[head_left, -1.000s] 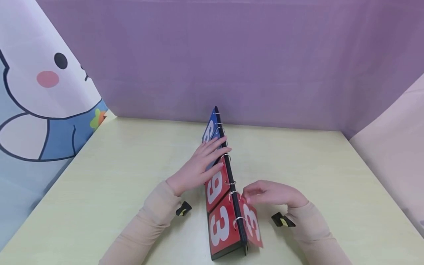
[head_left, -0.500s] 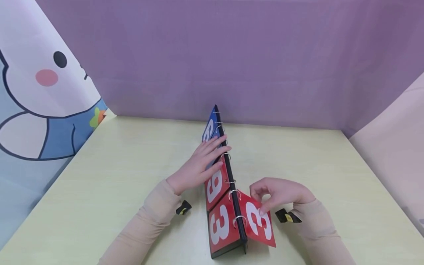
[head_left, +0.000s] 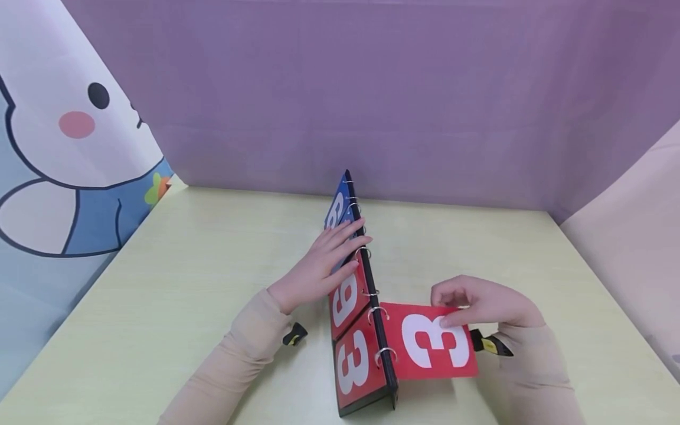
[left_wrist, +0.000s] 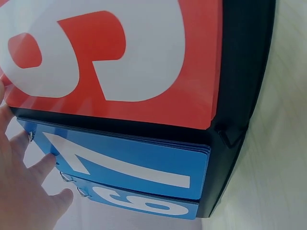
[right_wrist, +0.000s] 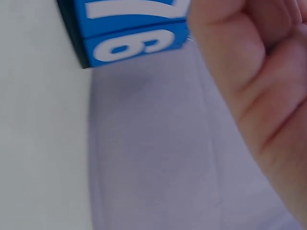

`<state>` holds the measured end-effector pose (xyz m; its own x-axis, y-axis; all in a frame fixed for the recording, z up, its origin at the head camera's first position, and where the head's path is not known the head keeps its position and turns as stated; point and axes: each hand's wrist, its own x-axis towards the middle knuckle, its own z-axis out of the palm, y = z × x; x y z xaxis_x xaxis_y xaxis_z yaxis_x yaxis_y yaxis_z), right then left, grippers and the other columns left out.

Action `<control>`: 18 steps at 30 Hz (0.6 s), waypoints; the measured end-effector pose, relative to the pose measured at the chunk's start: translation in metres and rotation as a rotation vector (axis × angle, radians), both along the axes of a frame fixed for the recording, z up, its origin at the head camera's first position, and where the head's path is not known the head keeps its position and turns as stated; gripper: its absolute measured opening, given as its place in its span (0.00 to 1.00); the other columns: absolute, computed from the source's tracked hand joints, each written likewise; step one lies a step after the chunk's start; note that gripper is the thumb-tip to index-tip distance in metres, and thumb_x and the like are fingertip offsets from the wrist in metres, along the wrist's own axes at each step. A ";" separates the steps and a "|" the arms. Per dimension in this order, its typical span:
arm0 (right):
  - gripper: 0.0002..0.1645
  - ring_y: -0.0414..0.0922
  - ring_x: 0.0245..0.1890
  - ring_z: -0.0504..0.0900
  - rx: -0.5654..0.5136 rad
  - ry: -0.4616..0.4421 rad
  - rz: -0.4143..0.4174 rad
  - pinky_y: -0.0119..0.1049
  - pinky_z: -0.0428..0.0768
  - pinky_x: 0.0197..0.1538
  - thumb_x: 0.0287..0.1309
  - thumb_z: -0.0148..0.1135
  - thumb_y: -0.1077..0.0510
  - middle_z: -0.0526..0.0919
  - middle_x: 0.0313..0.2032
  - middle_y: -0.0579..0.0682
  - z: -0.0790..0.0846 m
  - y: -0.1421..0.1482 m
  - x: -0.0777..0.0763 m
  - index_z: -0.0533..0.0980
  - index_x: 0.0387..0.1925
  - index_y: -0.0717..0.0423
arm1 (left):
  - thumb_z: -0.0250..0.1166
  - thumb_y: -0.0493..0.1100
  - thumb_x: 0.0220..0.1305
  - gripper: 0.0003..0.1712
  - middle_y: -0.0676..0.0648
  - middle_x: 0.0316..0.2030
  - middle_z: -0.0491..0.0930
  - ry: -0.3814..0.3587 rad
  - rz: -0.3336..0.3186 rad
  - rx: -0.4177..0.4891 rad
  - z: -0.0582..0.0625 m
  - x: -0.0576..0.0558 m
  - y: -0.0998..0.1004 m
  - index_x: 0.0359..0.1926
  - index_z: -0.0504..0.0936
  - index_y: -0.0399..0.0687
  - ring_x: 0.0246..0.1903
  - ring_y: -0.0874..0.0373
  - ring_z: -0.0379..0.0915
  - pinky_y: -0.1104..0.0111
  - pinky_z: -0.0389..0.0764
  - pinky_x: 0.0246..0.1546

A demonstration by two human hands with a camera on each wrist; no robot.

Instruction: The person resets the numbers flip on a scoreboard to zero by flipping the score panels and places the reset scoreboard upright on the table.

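A tent-shaped flip scoreboard (head_left: 379, 330) stands lengthwise on the table, with number cards hung on metal rings. My left hand (head_left: 319, 265) rests on it with straight fingers reaching over the top edge. Beside that hand, in the left wrist view, are a red 9 card (left_wrist: 199, 62) and blue 7 (left_wrist: 120, 160) and blue 9 (left_wrist: 144, 203) cards. Between thumb and fingers my right hand (head_left: 489, 301) pinches a red 3 card (head_left: 390, 339), held out to the right from its rings. Another red 3 card (head_left: 340, 375) lies on the scoreboard's left face.
The pale yellow tabletop (head_left: 212, 254) extends on both sides of the scoreboard. A purple cloth (head_left: 340, 88) closes off the back, and a cartoon-printed cloth (head_left: 42, 153) hangs at the left. Black straps show at both wrists.
My right hand has moved to the right, swinging the red 3 card outward from hanging low to nearly level. The left hand and the scoreboard have stayed in place.
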<state>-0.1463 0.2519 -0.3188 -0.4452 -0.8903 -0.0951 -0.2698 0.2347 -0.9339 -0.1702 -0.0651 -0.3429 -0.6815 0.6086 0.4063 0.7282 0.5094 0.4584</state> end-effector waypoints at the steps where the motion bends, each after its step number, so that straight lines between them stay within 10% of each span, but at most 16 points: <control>1: 0.06 0.42 0.38 0.83 -0.009 0.005 -0.018 0.43 0.83 0.37 0.57 0.57 0.68 0.81 0.38 0.53 0.003 0.003 0.002 0.73 0.37 0.60 | 0.50 0.51 0.69 0.27 0.50 0.73 0.51 0.001 0.000 0.000 0.000 0.000 0.000 0.68 0.64 0.55 0.73 0.50 0.43 0.51 0.46 0.69; 18: 0.34 0.45 0.42 0.81 -0.406 -0.009 -0.299 0.39 0.83 0.35 0.53 0.31 0.83 0.78 0.46 0.52 0.035 0.034 0.040 0.71 0.53 0.59 | 0.50 0.50 0.69 0.27 0.49 0.73 0.51 0.006 -0.001 -0.004 0.000 -0.001 0.001 0.67 0.64 0.53 0.73 0.49 0.44 0.50 0.46 0.69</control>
